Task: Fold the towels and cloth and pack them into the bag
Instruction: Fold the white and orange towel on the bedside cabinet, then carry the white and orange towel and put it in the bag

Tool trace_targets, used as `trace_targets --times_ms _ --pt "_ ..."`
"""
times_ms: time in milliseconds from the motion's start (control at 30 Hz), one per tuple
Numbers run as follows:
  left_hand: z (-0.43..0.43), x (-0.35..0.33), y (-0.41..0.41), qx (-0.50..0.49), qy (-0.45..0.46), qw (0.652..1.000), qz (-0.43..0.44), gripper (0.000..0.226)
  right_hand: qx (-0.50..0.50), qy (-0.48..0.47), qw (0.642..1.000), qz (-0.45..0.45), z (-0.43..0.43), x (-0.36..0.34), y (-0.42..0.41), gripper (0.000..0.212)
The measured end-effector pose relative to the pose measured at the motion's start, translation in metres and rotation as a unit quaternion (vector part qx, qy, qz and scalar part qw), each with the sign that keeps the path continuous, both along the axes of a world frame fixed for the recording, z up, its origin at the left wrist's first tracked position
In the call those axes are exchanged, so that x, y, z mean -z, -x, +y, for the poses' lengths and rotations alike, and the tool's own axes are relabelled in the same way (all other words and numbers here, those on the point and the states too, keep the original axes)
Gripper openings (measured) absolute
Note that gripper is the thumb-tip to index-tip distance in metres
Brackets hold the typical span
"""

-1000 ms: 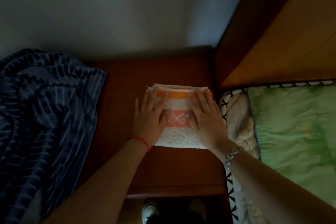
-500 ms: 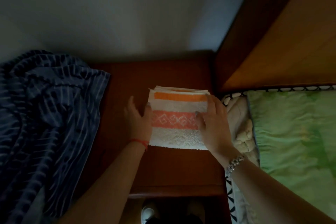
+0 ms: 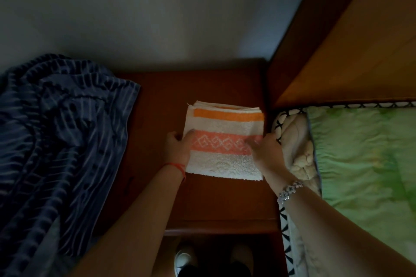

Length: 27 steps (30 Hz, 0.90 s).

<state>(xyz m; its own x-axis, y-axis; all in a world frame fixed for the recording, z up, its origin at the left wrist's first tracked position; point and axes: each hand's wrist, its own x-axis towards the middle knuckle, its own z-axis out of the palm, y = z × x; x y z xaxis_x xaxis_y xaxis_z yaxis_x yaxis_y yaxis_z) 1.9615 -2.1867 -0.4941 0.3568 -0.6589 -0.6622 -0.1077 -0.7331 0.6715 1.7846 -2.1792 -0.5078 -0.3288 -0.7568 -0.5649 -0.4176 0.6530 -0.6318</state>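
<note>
The towel [image 3: 225, 141] is sitting folded into a thick square in the middle of the frame, on the wooden nightstand [image 3: 213, 200]. A second ago both palms were pressed flat on top of it, smoothing it down; now they've been slid out to the sides. The left hand [image 3: 177, 148] is cupped against the left edge, thumb laid over the top, and the right hand [image 3: 265, 150] is set on the right edge with fingers resting on the pink band — whether anything is tucked underneath can't be told, it's dim and a bit blurred. So the folding looks finished and a lift seems to be getting set up. A striped blue cloth [image 3: 60, 141] is heaped unfolded at the left of the frame. No bag can be seen anywhere, so packing is judged to be not yet started.
</note>
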Motion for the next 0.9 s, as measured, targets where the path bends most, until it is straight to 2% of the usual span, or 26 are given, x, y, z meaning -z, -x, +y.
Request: trace_targets --times_ms 67,167,333,500,667,900 --pt "0.002 -0.004 -0.001 -0.005 -0.016 1.0 0.02 0.041 0.033 -0.022 0.998 -0.053 0.0 -0.001 0.002 0.02" --pt "0.005 -0.009 -0.004 -0.01 -0.051 0.998 0.037 0.031 0.047 -0.03 0.992 -0.112 0.005 -0.009 0.002 0.018" --pt "0.012 -0.021 -0.002 0.009 -0.099 0.993 0.068 0.021 0.072 -0.026 0.986 -0.148 0.015 -0.022 0.003 0.021" --pt "0.022 -0.053 0.001 0.033 -0.042 0.995 0.087 0.016 0.091 0.005 0.984 -0.155 0.025 -0.052 0.006 0.034" --pt "0.026 -0.107 0.007 0.094 0.021 0.991 0.091 0.021 0.143 0.04 0.974 -0.173 0.04 -0.098 0.014 0.023" --pt "0.036 -0.194 0.028 0.194 0.081 0.973 0.095 0.026 0.23 0.104 0.949 -0.191 0.085 -0.193 0.036 0.044"
